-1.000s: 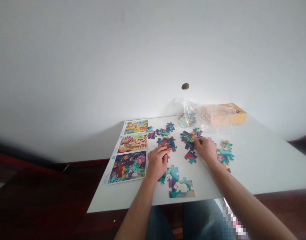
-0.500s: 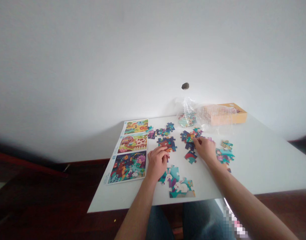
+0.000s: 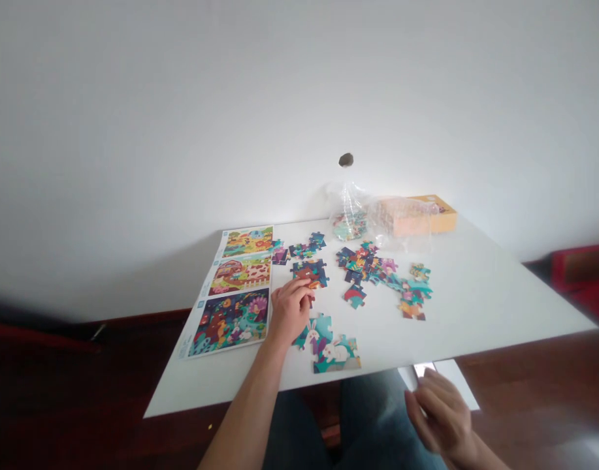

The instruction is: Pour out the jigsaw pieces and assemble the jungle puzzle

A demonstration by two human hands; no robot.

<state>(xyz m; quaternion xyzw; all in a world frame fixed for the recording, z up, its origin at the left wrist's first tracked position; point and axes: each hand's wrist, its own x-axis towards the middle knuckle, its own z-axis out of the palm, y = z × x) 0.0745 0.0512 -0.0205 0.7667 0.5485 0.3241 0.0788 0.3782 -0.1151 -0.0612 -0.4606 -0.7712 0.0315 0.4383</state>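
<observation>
My left hand [image 3: 292, 303] rests on the table, its fingers stretched over the lower edge of the joined puzzle pieces with a brown bear [image 3: 306, 269]. Below it lie the rabbit puzzle pieces [image 3: 336, 352], partly covered by that hand. My right hand [image 3: 441, 408] is off the table, low over my lap near the front edge. Its fingers are loosely bent with the thumb apart, and no piece shows in them. A pile of loose puzzle pieces [image 3: 360, 261] lies mid-table, trailing right towards teal and orange pieces [image 3: 413, 290].
A picture sheet [image 3: 274, 297] with three printed scenes lies at the left. Further back are more joined pieces [image 3: 307, 247], a clear plastic bag [image 3: 349, 219] with pieces inside, and a yellow box [image 3: 443, 222]. Something white [image 3: 460, 382] sits below the front edge.
My right hand has left the pile and drawn back towards me, below the table edge. The piece it pinched is out of it. My left hand stays by the bear; the view has shifted slightly.
</observation>
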